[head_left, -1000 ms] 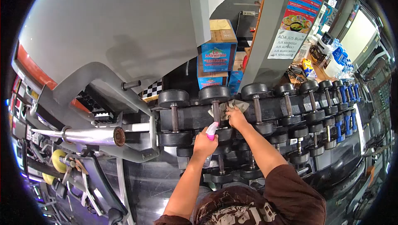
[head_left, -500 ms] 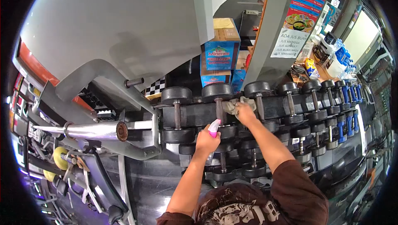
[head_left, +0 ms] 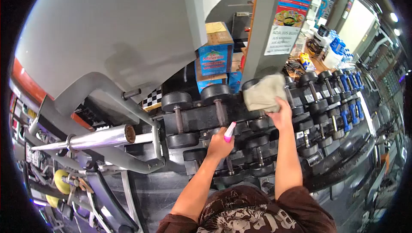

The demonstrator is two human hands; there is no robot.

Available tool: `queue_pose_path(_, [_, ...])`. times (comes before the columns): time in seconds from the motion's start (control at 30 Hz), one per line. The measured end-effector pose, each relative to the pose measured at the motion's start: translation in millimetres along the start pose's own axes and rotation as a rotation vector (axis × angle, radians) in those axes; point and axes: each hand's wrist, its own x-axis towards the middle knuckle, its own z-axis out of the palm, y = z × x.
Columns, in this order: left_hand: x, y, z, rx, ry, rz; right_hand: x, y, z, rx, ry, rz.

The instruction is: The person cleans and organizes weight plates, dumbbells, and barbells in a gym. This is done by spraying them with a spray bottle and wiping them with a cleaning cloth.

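My right hand (head_left: 281, 115) grips a beige cloth (head_left: 266, 94) by its lower edge. Raised over the upper row of the rack, the cloth covers most of one dumbbell. In my left hand (head_left: 221, 144) is a spray bottle (head_left: 230, 131) with a pink and white head; its body is mostly hidden behind the hand and forearm. That hand is in front of the lower end of a black dumbbell (head_left: 221, 112). Another black dumbbell (head_left: 178, 119) lies to its left on the rack.
Blue dumbbells (head_left: 345, 83) lie at the right end of the two-tier rack. A metal machine frame (head_left: 156, 143) with a chrome bar (head_left: 98, 137) borders the rack on the left. Blue water cartons (head_left: 214, 59) are stacked behind, beside a grey pillar (head_left: 262, 63).
My right hand has lifted the cloth from between two dumbbells and moved right, and the cloth now hangs spread out. The spray bottle stays in my left hand. The view has shifted slightly.
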Motion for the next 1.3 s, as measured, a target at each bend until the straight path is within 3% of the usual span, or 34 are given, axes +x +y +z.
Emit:
queue_pose_path(0.07, [4, 14, 9, -0.006, -0.032, 0.074, -34, -8, -31, 0.264, 0.015, -0.111])
queue_pose_path(0.1, [4, 20, 13, -0.008, -0.050, 0.113, -48, -9, -40, 0.324, 0.118, -0.121])
queue_pose_path(0.17, [8, 26, 21, -0.024, -0.126, 0.131, -72, -13, -53, 0.317, 0.082, -0.195])
queue_pose_path(0.27, [5, 42, 17, -0.049, -0.158, 0.137, -106, -17, -62, 0.153, 0.186, -0.301])
queue_pose_path(0.4, [2, 29, 14, -0.031, -0.259, 0.113, -135, -6, -79, 0.149, 0.345, -0.345])
queue_pose_path(0.5, [-2, 14, 12, 0.034, -0.224, 0.098, -120, 17, -97, -0.081, 0.406, -0.429])
queue_pose_path(0.57, [-2, 7, 4, 0.040, -0.244, 0.118, -116, 17, -64, -0.469, 0.479, -0.506])
queue_pose_path(0.7, [8, 2, -7, 0.057, -0.273, 0.051, -35, 45, -47, -1.164, 0.245, -0.739])
queue_pose_path(0.8, [14, -29, 3, 0.044, -0.297, -0.044, -10, 51, -6, -1.665, 0.214, -0.469])
queue_pose_path(0.93, [14, -41, 8, 0.028, -0.277, -0.078, 33, 77, -3, -2.078, 0.282, -0.399])
queue_pose_path(1.03, [13, -33, 7, 0.007, -0.265, -0.108, 29, 72, -6, -2.096, 0.087, -0.280])
queue_pose_path(1.17, [16, -5, -1, -0.076, -0.289, -0.237, 14, 63, -20, -2.070, -0.159, -0.532])
queue_pose_path(1.2, [17, -9, 2, -0.114, -0.280, -0.225, 12, 58, -25, -1.881, -0.313, -0.647])
queue_pose_path(1.3, [18, -15, 6, -0.195, -0.274, -0.234, -3, 51, -10, -1.480, -0.592, -0.323])
